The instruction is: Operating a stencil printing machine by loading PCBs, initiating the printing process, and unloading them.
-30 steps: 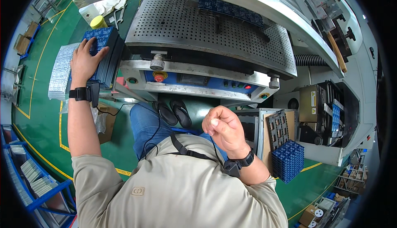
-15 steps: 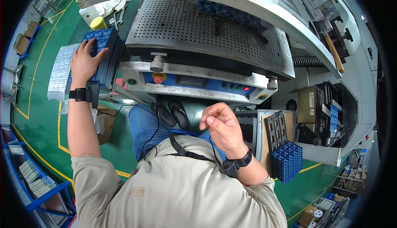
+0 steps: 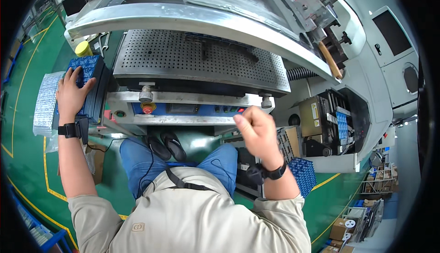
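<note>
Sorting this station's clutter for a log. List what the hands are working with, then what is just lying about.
In hand:
- left hand resting on the stack of blue printed sheets
- right hand, closed, raised before the machine's control panel

Lying about:
- yellow cap
- blue trays at the right
- cardboard boxes on the floor

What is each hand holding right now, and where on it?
The left hand lies flat on top of the stack of blue sheets, pressing rather than gripping. The right hand is a closed fist in the air; nothing shows in it.
</note>
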`<state>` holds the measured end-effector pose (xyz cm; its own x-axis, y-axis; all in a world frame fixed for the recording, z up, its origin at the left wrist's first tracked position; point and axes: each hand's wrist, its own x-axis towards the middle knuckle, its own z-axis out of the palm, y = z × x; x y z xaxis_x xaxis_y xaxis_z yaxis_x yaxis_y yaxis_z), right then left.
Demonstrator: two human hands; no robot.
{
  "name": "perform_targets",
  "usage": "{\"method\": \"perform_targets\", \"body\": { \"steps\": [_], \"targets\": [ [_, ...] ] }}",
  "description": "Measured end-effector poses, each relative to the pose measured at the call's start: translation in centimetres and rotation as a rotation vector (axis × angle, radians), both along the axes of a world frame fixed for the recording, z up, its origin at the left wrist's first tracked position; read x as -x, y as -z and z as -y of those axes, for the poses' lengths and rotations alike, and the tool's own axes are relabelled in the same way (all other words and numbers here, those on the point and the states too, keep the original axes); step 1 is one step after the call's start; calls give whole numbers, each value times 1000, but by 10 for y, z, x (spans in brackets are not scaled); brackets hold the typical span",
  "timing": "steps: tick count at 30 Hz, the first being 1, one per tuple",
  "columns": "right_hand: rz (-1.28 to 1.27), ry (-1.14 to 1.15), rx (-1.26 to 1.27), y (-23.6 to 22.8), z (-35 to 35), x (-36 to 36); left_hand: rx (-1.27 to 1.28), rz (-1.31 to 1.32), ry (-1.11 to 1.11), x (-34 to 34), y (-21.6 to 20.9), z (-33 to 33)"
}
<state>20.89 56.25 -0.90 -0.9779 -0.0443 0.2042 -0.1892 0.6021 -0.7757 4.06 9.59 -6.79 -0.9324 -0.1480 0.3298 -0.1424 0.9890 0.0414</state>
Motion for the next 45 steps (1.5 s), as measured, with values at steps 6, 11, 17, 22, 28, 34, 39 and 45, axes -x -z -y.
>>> {"method": "perform_targets", "body": {
  "steps": [6, 11, 17, 22, 28, 34, 39, 45],
  "targets": [
    [-125, 168, -258, -42, -29, 60, 3, 0, -17, 0, 2, 1],
    [-293, 141, -610, -30, -79, 126, -17, 2, -29, -3, -3, -1],
    [-392, 217, -751, 7, -112, 182, -52, 37, -25, -8, -14, -4],
    [-292, 183, -711, 14, -113, 195, -57, 24, -29, -9, -11, -2],
    [-208, 256, -494, 6, -92, 187, -66, 25, -35, -7, -9, 0],
    [-248, 72, -978, -17, -97, 173, -68, 20, -21, -8, -14, -2],
    [56, -179, 1173, 29, -119, 209, -97, 8, -15, -9, -11, -3],
    [-597, 253, 288, 57, -214, 173, -87, -6, 45, -3, -18, -17]
  ]
}}
